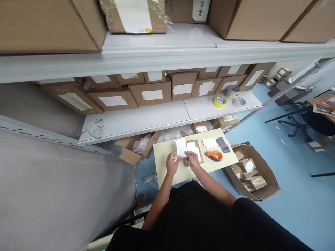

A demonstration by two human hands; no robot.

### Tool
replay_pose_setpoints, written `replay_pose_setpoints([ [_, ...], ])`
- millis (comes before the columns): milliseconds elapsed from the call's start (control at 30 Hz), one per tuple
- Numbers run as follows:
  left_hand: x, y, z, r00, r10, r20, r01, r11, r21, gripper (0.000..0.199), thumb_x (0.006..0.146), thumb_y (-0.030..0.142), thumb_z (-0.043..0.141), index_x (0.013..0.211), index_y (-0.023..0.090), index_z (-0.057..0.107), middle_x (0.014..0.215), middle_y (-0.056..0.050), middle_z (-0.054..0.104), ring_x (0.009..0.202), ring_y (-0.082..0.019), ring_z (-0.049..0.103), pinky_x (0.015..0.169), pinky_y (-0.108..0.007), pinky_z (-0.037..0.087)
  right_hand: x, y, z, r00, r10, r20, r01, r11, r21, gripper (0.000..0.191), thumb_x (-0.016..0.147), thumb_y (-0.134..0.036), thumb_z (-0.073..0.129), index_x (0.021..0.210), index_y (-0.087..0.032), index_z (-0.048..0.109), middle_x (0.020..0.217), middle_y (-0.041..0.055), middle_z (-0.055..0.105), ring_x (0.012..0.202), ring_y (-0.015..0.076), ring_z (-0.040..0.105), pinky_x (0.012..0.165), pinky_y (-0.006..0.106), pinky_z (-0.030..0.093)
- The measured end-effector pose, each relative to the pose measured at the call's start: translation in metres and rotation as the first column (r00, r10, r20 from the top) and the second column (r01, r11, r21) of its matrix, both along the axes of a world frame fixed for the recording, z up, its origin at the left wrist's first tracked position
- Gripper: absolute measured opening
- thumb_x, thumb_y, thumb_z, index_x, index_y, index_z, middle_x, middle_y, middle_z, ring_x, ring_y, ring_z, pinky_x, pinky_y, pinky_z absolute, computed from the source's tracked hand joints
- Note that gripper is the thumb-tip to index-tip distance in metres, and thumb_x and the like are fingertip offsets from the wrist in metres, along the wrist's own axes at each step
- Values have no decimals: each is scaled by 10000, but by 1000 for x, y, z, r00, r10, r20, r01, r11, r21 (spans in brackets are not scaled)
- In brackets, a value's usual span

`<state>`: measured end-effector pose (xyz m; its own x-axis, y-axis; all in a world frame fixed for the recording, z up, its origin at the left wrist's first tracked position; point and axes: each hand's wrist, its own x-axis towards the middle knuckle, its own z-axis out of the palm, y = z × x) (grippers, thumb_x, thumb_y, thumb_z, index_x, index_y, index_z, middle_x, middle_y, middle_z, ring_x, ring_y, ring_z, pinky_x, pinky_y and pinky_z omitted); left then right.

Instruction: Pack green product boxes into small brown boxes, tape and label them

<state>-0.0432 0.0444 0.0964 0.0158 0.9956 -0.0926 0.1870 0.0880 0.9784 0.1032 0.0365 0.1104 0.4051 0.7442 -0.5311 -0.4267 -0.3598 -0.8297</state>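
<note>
Left hand (172, 164) near right hand (192, 159), fingers curled

My hands (172, 164): two
White slip I hold up (181, 147): one
Orange-and-dark tool (214, 156): one
Tape rolls (220, 101): three, one of them yellow
Glasses (97, 129): one pair
Boxes on my top shelf (134, 17): five in view
Boxes on my middle shelf (113, 100): I make out at least twelve
Small boxes in the carton at my right (255, 182): at least four
</note>
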Motion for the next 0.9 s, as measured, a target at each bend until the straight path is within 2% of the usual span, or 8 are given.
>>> replay_pose_setpoints([
  [100, 23, -3, -13, 980, 125, 154, -94, 977, -193, 456, 739, 597, 782, 911, 204, 626, 840, -32, 699, 802, -183, 677, 784, -316, 532, 22, -15, -13, 999, 25, -34, -26, 999, -29, 399, 537, -512, 902, 712, -202, 721, 702, 7, 710, 650, 163, 617, 626, 291, 497],
  [167, 37, -8, -21, 976, 145, 162, -108, 970, -218, 447, 689, 568, 811, 834, 210, 587, 744, 5, 661, 723, -163, 646, 740, -290, 511, 35, -25, -26, 999, 49, -22, -50, 998, -32, 399, 563, -527, 890, 733, -203, 731, 724, 10, 716, 651, 164, 620, 620, 291, 497],
  [300, 62, -20, -35, 985, 170, -14, -170, 971, -165, 329, 718, 485, 780, 755, 223, 583, 703, 19, 634, 693, -164, 612, 726, -286, 487, 62, -39, -53, 981, 129, 141, -126, 991, -34, 371, 617, -541, 842, 742, -214, 719, 702, 3, 698, 639, 187, 624, 590, 302, 488],
  [400, 79, -29, -49, 976, 170, -139, -193, 966, -170, 249, 744, 421, 738, 718, 231, 578, 681, 22, 634, 682, -172, 612, 716, -286, 474, 83, -41, -71, 907, 269, 323, -237, 962, -134, 271, 690, -473, 774, 740, -218, 695, 585, -30, 614, 585, 194, 600, 597, 310, 480],
  [467, 90, -33, -58, 961, 176, -215, -217, 958, -187, 207, 756, 371, 711, 693, 236, 568, 665, 24, 632, 676, -174, 614, 709, -281, 469, 94, -41, -80, 822, 347, 451, -292, 938, -189, 229, 725, -389, 729, 870, -212, 713, 565, -54, 583, 594, 196, 609, 641, 305, 486],
  [533, 99, -35, -66, 940, 186, -288, -249, 947, -201, 180, 766, 329, 692, 679, 240, 561, 656, 26, 634, 676, -177, 624, 707, -278, 473, 101, -41, -89, 752, 371, 545, -314, 928, -199, 354, 748, -318, 690, 1082, -204, 691, 596, -67, 588, 633, 202, 635, 685, 298, 493],
  [633, 110, -37, -75, 910, 194, -366, -284, 935, -211, 148, 778, 289, 679, 688, 243, 570, 662, 23, 653, 688, -182, 649, 714, -276, 484, 105, -43, -101, 710, 375, 596, -327, 925, -193, 468, 789, -270, 628, 1249, -189, 609, 654, -60, 606, 682, 217, 655, 712, 301, 494],
  [900, 123, -47, -85, 841, 212, -498, -371, 896, -245, 124, 825, 291, 635, 725, 242, 581, 718, 15, 699, 742, -189, 689, 747, -280, 496, 109, -46, -114, 647, 497, 578, -428, 864, -264, 427, 838, -237, 596, 1263, -209, 576, 703, -46, 630, 743, 221, 667, 737, 294, 479],
])
